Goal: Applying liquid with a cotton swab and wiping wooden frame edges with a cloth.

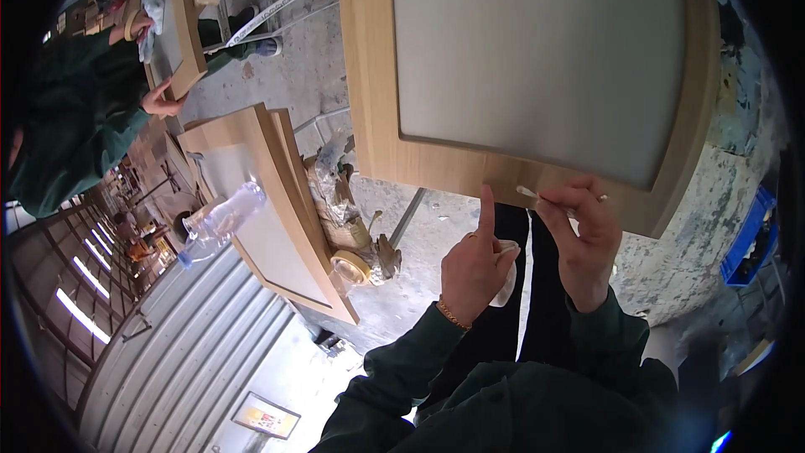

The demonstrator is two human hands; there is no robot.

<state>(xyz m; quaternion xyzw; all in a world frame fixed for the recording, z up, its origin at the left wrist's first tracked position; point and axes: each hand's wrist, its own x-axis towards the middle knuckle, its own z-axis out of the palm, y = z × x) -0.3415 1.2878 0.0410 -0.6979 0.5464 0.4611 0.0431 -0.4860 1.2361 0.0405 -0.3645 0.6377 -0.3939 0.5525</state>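
Observation:
A cabinet door (369,75) with a light wood frame and grey centre panel lies in front of me. My right hand (584,239) is closed in a pinch over its near rail, holding a small thin stick with a whitish tip (527,191). The tip is at the wood; I cannot tell whether it touches. My left hand (474,275) is just off the near edge, index finger stretched toward the rail. Its other fingers and thumb are curled round a white, rounded, cloth-like wad (506,275), partly hidden by the hand.
More wood-framed doors (277,201) lean together at left, with a clear plastic bottle (226,218) on them. Beside them are a tape roll (350,268) and crumpled wrapping (335,201). A co-worker (84,117) wipes another door near a stepladder (277,13). A blue crate (749,239) sits right.

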